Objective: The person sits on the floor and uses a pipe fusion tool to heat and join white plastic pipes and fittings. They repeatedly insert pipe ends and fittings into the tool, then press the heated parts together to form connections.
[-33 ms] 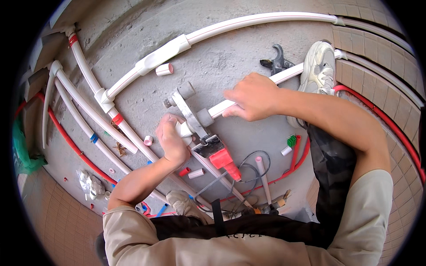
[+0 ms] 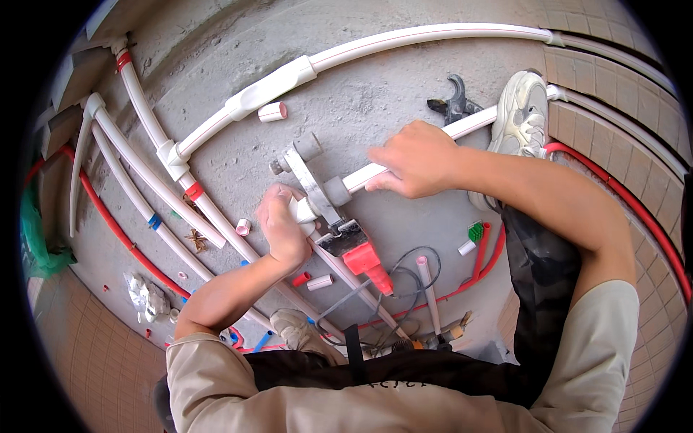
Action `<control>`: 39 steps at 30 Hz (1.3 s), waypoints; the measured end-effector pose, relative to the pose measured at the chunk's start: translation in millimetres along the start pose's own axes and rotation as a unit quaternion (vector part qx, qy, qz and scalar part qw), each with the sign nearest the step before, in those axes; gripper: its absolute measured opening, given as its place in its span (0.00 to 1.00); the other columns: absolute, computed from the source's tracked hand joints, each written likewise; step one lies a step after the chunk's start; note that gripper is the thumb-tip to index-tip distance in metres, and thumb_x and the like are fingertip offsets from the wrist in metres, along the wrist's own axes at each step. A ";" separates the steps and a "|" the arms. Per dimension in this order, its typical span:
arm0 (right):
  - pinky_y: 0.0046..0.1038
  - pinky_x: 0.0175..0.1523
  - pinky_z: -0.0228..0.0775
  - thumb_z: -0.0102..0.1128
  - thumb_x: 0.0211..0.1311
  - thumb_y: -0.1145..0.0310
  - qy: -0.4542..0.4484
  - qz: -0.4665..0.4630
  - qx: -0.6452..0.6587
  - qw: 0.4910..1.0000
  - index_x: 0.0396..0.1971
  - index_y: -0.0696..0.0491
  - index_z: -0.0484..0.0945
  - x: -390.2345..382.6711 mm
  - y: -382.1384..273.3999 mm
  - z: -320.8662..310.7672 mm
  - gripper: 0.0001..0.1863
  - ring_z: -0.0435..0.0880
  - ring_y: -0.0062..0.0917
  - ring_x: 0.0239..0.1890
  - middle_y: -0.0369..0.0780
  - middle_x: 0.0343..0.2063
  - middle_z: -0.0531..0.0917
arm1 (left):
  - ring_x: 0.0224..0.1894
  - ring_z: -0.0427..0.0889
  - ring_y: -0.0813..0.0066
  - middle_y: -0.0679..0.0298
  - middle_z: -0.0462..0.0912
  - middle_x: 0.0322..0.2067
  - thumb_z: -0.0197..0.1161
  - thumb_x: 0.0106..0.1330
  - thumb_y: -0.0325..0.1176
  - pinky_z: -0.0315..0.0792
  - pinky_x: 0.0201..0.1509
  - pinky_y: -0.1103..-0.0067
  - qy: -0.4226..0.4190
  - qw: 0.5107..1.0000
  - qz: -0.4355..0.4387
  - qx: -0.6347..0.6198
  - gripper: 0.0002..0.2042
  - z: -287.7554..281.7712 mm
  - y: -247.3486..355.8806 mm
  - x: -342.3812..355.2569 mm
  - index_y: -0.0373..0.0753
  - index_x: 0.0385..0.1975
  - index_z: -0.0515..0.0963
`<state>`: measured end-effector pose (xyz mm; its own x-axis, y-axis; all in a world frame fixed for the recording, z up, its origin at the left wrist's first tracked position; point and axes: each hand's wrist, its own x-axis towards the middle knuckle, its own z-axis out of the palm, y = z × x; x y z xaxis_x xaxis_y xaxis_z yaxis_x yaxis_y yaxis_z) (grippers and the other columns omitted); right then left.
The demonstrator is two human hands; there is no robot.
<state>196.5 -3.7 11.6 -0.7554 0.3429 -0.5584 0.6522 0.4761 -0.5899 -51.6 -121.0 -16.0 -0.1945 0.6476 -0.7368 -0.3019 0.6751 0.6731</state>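
The white pipe (image 2: 364,175) is gripped pretty firmly by the right hand (image 2: 419,160), fingers wrapped over it, forearm brought in from the right with the elbow bent wide. Its left end is tucked into the grey collar of a red-handled tool (image 2: 315,189), mid-view. On the tool's other side, a white fitting (image 2: 303,211) is held by the closed left hand (image 2: 281,229) (fingers are a bit blurred, tbh), wrist angled up from lower left.

Room-wise, a stretch of concrete floor (image 2: 390,90) is left between the tool and the long curved pipe (image 2: 433,32). Below it's tighter: a grey cable (image 2: 406,261) is looped by the red handle, and an offcut (image 2: 320,282) is lying near the left wrist. A black cutter (image 2: 455,102) is parked just beyond the right hand, near a pale shoe (image 2: 517,112).

The floor's dusty and grey, bordered by a tiled wall (image 2: 610,130) on the right.
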 end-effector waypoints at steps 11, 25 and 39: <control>0.35 0.48 0.73 0.62 0.63 0.71 0.037 0.247 0.075 0.966 0.45 0.59 0.76 -180.0 -52.5 -116.0 0.13 0.81 0.37 0.41 0.42 0.35 0.80 | 0.20 0.70 0.71 0.60 0.71 0.21 0.49 0.69 0.35 0.66 0.20 0.71 0.018 0.998 0.032 0.046 0.15 -13.4 -20.2 7.9 0.33 0.22 0.71; 0.31 0.50 0.76 0.64 0.65 0.65 0.213 0.321 0.501 0.775 0.54 0.59 0.77 -147.5 -119.8 173.4 0.21 0.85 0.28 0.42 0.44 0.40 0.85 | 0.18 0.74 0.69 0.63 0.71 0.22 0.51 0.66 0.37 0.71 0.15 0.70 0.019 0.996 0.021 0.087 0.12 -4.4 -3.2 3.4 0.36 0.25 0.71; 0.27 0.49 0.75 0.74 0.55 0.67 0.185 0.177 0.724 0.640 0.47 0.59 0.80 -32.5 -138.4 201.5 0.21 0.83 0.21 0.40 0.40 0.38 0.86 | 0.30 0.69 0.74 0.66 0.72 0.25 0.57 0.63 0.37 0.63 0.38 0.72 0.078 0.995 0.000 0.056 0.13 -6.9 -21.8 18.9 0.34 0.22 0.75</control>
<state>143.5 -243.9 -6.1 -0.3316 0.5175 -0.7888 -0.0408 -0.8432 -0.5360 -55.1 -125.9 -45.1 -0.3398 0.5910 -0.7316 -0.1971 0.7159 0.6698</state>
